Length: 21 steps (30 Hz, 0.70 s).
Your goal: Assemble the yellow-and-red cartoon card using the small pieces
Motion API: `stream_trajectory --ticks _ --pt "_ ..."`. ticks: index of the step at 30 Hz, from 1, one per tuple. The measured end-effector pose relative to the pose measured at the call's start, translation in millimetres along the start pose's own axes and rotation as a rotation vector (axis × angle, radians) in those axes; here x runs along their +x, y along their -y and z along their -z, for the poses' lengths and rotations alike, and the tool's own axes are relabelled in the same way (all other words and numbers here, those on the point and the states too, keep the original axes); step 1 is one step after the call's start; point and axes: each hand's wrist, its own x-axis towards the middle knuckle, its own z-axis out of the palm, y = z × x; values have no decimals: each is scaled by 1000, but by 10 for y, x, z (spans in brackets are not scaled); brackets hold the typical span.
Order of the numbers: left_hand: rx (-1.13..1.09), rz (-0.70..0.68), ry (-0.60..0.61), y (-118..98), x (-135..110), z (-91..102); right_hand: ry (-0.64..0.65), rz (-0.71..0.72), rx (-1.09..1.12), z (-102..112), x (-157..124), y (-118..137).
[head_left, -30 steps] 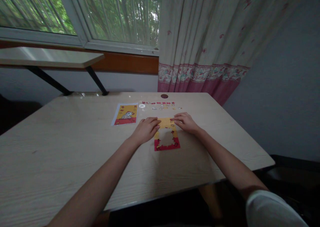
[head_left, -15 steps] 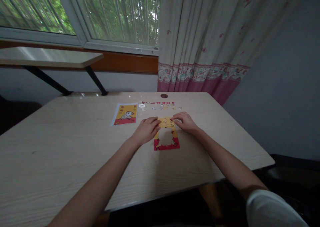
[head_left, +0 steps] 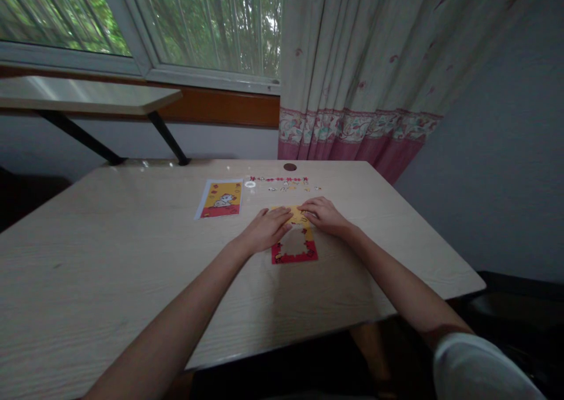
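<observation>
A small jigsaw frame (head_left: 294, 249) with a yellow top, a red bottom and an unfilled middle lies flat on the wooden table (head_left: 132, 259). My left hand (head_left: 265, 229) rests on its upper left part, fingers stretched flat over it. My right hand (head_left: 324, 215) lies on its upper right corner with the fingers bent down onto the yellow edge. Both hands press on the puzzle and lift nothing. Beyond them a row of loose puzzle pieces (head_left: 282, 182) lies near the far edge.
A picture card (head_left: 219, 198) showing a white animal on yellow and red lies left of the puzzle. A small clear ring (head_left: 249, 184) sits beside the pieces, with a round cable hole (head_left: 289, 167) behind. A curtain (head_left: 361, 65), a window and a side shelf (head_left: 88, 94) stand behind the table.
My left hand has slid right over the puzzle's upper left, covering more of the yellow top. The right hand has shifted slightly left. The view has tipped a little.
</observation>
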Motion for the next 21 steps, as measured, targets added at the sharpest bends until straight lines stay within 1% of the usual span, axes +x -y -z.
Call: stream_trajectory --ticks 3,6,11,17,21 --pt "6 4 21 -9 14 26 34 -7 -36 45 15 45" --pt "27 -15 27 -8 26 42 39 -11 -51 43 24 54" --pt "74 -44 15 -23 17 66 -6 8 2 -6 6 -4" --pt "83 -117 -11 -83 1 104 -98 47 63 -25 -26 -70" --pt "84 -131 -4 -103 2 75 -95 77 68 -45 -16 -82"
